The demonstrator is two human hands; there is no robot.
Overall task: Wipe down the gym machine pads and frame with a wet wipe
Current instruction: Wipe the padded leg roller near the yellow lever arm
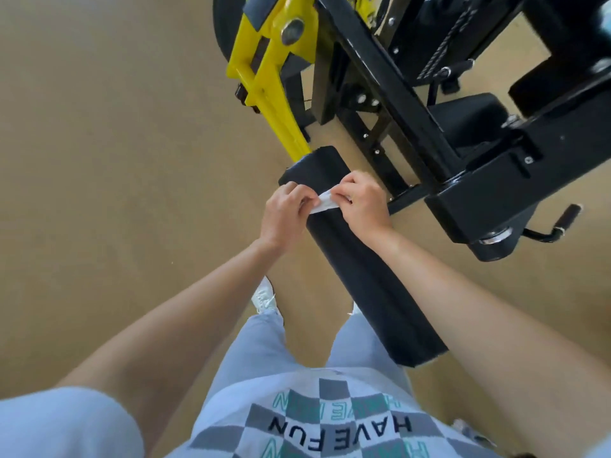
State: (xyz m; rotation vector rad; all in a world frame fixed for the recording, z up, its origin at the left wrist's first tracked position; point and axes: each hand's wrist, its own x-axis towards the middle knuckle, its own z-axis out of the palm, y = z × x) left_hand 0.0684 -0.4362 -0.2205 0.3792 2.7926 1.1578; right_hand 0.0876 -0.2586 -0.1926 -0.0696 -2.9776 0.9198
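A long black roller pad (360, 279) runs from the yellow lever arm (267, 71) down toward my legs. Just above its upper part, both hands pinch a small folded white wet wipe (324, 201). My left hand (284, 213) grips the wipe's left end and my right hand (360, 200) grips its right end. The wipe is stretched between the fingertips, which cover most of it. The black machine frame (413, 104) stands to the right of the pad, close to my right hand.
A black seat pad (463, 117) sits behind the frame. A black handle knob (567, 216) sticks out at the right. Tan floor (115, 143) spreads out to the left. My white shoes (264, 297) stand beside the roller pad.
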